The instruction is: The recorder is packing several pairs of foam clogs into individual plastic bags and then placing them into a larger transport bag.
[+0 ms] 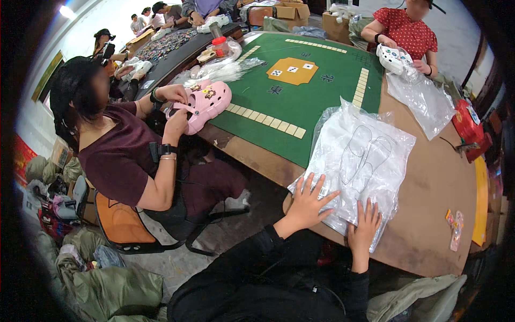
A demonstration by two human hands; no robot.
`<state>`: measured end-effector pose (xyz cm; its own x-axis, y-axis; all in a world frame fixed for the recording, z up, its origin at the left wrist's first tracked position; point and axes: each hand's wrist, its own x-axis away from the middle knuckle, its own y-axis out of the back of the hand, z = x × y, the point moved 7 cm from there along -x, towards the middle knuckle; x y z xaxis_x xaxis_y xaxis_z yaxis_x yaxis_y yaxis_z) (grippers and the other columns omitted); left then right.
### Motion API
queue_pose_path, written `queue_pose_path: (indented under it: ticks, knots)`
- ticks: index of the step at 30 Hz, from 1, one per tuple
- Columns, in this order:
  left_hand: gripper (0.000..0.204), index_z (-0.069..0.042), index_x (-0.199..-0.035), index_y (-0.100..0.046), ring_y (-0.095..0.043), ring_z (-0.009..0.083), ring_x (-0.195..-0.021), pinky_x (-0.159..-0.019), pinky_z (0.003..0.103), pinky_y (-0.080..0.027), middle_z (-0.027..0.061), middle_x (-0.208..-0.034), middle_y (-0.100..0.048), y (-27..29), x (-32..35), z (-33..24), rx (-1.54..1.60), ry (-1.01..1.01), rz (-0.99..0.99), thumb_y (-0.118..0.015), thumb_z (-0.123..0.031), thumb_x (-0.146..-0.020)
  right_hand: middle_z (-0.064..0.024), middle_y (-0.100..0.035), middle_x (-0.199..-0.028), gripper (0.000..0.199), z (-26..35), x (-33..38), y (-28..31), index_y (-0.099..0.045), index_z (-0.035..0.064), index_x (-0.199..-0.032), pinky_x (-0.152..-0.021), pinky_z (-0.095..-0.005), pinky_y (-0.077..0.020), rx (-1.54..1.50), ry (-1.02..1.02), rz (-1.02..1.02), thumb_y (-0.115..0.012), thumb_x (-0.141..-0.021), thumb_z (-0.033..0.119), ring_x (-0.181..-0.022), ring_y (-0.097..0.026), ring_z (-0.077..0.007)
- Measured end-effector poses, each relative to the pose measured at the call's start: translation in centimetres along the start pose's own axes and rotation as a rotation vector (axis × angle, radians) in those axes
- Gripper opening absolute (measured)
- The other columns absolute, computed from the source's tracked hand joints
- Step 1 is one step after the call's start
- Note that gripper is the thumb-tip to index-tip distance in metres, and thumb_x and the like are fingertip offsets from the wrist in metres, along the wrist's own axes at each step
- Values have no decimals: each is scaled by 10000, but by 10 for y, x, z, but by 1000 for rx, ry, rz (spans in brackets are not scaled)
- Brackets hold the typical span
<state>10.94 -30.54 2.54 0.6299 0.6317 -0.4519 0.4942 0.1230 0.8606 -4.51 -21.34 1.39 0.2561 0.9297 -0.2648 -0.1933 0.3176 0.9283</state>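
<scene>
A clear plastic bag (pixel 383 161) with a shoe outline printed on it lies flat on the table in front of me. My left hand (pixel 307 208) rests on its near left corner, fingers spread. Beside it, my right hand (pixel 365 225) is laid on the bag's near edge, its fingers stretched out. Neither hand holds anything. Whitish layers show through the film; I cannot tell whether they are more bags. The bag's far left part overlaps a green table mat (pixel 257 139).
At my left, a seated person works on a pink clog (pixel 210 104). Across the table, another person handles a white clog (pixel 396 60) by a clear bag (pixel 421 99). A red tape dispenser (pixel 468 126) and a small packet (pixel 456 231) lie at the right. Sacks (pixel 118 287) cover the floor at left.
</scene>
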Motion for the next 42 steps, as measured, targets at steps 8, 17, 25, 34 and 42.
queue_pose_path:
  ticks: [8,17,25,34,42]
  knots:
    - [527,-337,-1313,-513,-262,467,-1299,-1039,613,-157,229,-1413,-342,1,0,0,2,0,-7,-620,-458,-812,-150,-328,-1450,725,2,0,2,-459,102,-1325,-1106,-545,-162,1,13,-21,-712,-646,120,-1351,-240,-392]
    - [507,-337,-1314,-513,-279,464,-1293,-1029,606,-180,225,-1421,-337,1,-1,0,-16,-2,-7,-596,-471,-832,-149,-321,-1456,734,1,-1,2,-448,99,-1333,-1108,-546,-156,2,11,-5,-705,-646,117,-1355,-234,-390]
    - [506,-341,-1313,-512,-284,459,-1290,-1030,600,-180,223,-1412,-352,3,-1,-1,-27,0,-2,-596,-466,-830,-151,-321,-1454,738,2,-1,3,-455,102,-1332,-1108,-549,-158,-18,9,18,-709,-641,139,-1353,-230,-392]
    - [521,-345,-1318,-506,-285,465,-1291,-1042,597,-159,226,-1408,-357,3,-1,0,-12,1,2,-613,-456,-820,-147,-323,-1455,728,2,0,2,-461,116,-1334,-1105,-547,-160,6,20,-16,-708,-651,156,-1349,-243,-387]
    - [516,-346,-1315,-509,-286,463,-1289,-1042,601,-160,223,-1411,-355,2,-1,0,-16,9,3,-607,-462,-821,-145,-323,-1458,728,0,0,1,-462,107,-1333,-1109,-539,-159,9,1,-4,-706,-648,139,-1350,-245,-386]
